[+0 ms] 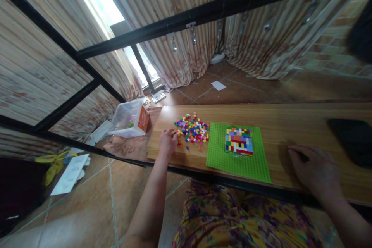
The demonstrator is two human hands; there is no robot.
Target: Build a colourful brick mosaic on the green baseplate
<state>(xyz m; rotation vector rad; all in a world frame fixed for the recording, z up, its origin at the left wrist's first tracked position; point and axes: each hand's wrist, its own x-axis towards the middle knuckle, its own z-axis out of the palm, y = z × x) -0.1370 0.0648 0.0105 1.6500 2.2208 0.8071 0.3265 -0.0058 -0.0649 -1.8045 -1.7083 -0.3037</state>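
Observation:
My left hand (168, 141) is at the left edge of a pile of small coloured bricks (193, 130), its fingertips touching or just over the nearest pieces. Its thumb and forefinger look slightly apart, and no brick shows between them. To the right of the pile lies a green baseplate (216, 155). On it stands a roughly square, multicoloured brick build (239, 140), with a gap in its rows. My right hand (315, 166) rests on the table right of the baseplate, with thumb and fingers curled together. Whatever it may hold is hidden.
The wooden table (279, 124) carries a dark flat device (353, 141) at the right. Left of it stands a clear plastic box (126, 120) with an orange label and some pieces inside. A black metal rail (209, 11) crosses beyond the table, before striped curtains.

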